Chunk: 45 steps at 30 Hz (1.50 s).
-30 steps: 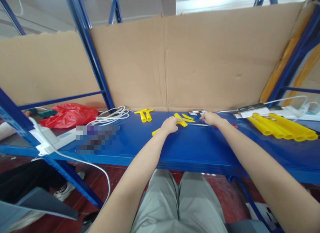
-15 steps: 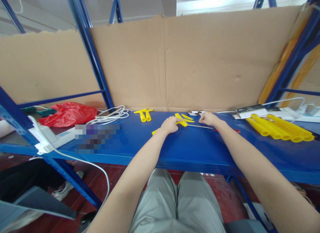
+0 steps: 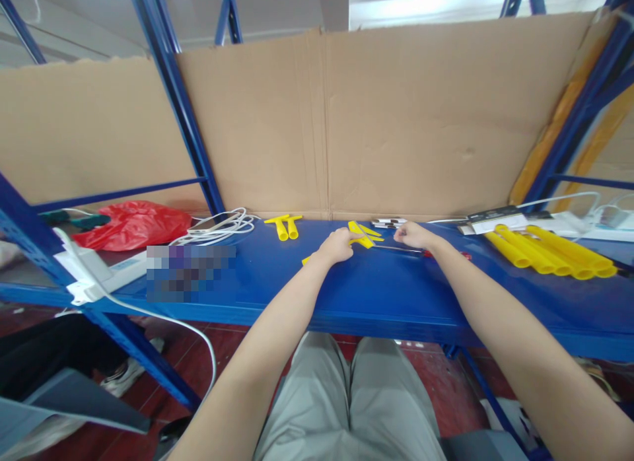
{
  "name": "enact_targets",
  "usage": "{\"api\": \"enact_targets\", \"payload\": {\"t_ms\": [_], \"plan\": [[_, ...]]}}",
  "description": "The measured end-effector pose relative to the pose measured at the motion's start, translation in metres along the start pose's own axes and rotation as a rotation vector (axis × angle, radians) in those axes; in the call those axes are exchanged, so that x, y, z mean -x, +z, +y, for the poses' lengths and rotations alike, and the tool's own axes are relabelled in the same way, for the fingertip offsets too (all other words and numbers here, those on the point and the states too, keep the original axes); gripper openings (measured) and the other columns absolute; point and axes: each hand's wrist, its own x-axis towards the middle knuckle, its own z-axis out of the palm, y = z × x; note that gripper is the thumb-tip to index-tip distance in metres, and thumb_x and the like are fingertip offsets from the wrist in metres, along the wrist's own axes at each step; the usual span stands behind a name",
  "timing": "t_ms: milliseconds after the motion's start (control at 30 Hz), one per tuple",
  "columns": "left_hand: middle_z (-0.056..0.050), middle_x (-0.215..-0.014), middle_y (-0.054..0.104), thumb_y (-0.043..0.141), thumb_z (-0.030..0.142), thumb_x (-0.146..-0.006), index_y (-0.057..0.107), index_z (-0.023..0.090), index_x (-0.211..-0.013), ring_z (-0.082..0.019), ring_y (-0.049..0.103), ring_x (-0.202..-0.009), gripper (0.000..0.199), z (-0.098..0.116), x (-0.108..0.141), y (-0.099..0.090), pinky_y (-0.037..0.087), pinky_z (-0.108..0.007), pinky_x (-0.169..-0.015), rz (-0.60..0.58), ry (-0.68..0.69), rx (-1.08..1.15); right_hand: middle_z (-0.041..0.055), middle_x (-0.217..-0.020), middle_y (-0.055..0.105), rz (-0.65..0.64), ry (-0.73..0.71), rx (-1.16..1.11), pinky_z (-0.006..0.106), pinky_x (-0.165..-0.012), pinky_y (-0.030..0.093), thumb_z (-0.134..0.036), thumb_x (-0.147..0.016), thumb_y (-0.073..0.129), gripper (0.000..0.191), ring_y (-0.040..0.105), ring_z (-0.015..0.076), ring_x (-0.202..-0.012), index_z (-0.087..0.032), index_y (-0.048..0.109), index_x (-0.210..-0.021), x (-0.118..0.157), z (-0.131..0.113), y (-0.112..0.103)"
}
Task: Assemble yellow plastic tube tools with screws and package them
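Note:
My left hand (image 3: 337, 245) is closed around a yellow T-shaped plastic handle (image 3: 365, 241) lying low over the blue table. Its flared head points away to the right, and its other end shows past my wrist. Yellow strips (image 3: 372, 238) lie right beside that head. My right hand (image 3: 412, 234) is closed with fingertips pinched, just right of the strips; whatever is in them is too small to make out. A screwdriver with a thin metal shaft (image 3: 396, 248) and red handle (image 3: 465, 255) lies beneath my right forearm, partly hidden. Several silver-and-dark slim pieces (image 3: 387, 222) lie behind my right hand.
Two yellow T-shaped handles (image 3: 288, 227) stand left of my hands. Several yellow tubes (image 3: 549, 253) lie at the right. A red plastic bag (image 3: 136, 224), coiled white cable (image 3: 222, 226) and white power strip (image 3: 113, 273) are on the left. A cardboard panel (image 3: 386, 117) rises behind.
The head of the yellow handle has turned slightly, and a thin grey edge now shows across it. Both hands stay in nearly the same place.

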Motion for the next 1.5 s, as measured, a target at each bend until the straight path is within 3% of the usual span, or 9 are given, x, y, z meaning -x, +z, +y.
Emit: {"api": "enact_targets", "payload": {"t_ms": [200, 367, 833, 1200, 1500], "plan": [[-0.007, -0.11, 0.065, 0.05, 0.004, -0.078, 0.06, 0.028, -0.128, -0.022, 0.061, -0.105, 0.056, 0.003, -0.001, 0.0, 0.046, -0.03, -0.093, 0.025, 0.017, -0.038, 0.006, -0.089, 0.069, 0.086, -0.156, -0.331, 0.03, -0.081, 0.046, -0.025, -0.077, 0.055, 0.013, 0.061, 0.0192, -0.086, -0.016, 0.064, -0.074, 0.008, -0.032, -0.003], [-0.007, -0.106, 0.066, 0.049, 0.004, -0.078, 0.058, 0.027, -0.129, -0.021, 0.063, -0.1, 0.056, 0.002, -0.003, 0.001, 0.047, -0.029, -0.089, 0.059, 0.071, -0.086, 0.0032, -0.08, 0.065, 0.115, -0.219, -0.421, 0.028, -0.076, 0.045, -0.021, -0.07, 0.056, 0.006, 0.058, 0.0166, -0.077, -0.018, 0.061, -0.066, 0.007, -0.051, 0.007], [-0.006, -0.104, 0.066, 0.047, 0.004, -0.079, 0.057, 0.029, -0.13, -0.019, 0.064, -0.097, 0.058, 0.004, -0.003, 0.001, 0.047, -0.027, -0.087, 0.055, 0.097, -0.092, 0.0018, -0.077, 0.066, 0.172, -0.258, -0.5, 0.029, -0.077, 0.045, -0.019, -0.068, 0.059, 0.005, 0.059, 0.0156, -0.075, -0.018, 0.061, -0.063, 0.005, -0.058, 0.016], [-0.006, -0.105, 0.067, 0.049, 0.005, -0.079, 0.057, 0.028, -0.13, -0.019, 0.063, -0.099, 0.057, 0.0, -0.003, 0.004, 0.047, -0.027, -0.088, 0.064, 0.109, -0.079, 0.0017, -0.074, 0.065, 0.121, -0.125, -0.568, 0.028, -0.073, 0.047, -0.014, -0.069, 0.057, 0.008, 0.059, 0.0142, -0.07, -0.018, 0.059, -0.062, 0.015, -0.072, 0.012], [-0.005, -0.105, 0.068, 0.051, 0.004, -0.078, 0.06, 0.027, -0.127, -0.019, 0.063, -0.101, 0.055, -0.003, -0.005, 0.008, 0.047, -0.028, -0.091, 0.094, 0.127, -0.068, 0.0009, -0.073, 0.064, 0.142, -0.201, -0.553, 0.028, -0.077, 0.046, -0.011, -0.065, 0.053, 0.009, 0.058, 0.0142, -0.072, -0.018, 0.058, -0.062, 0.008, -0.065, 0.018]]}}
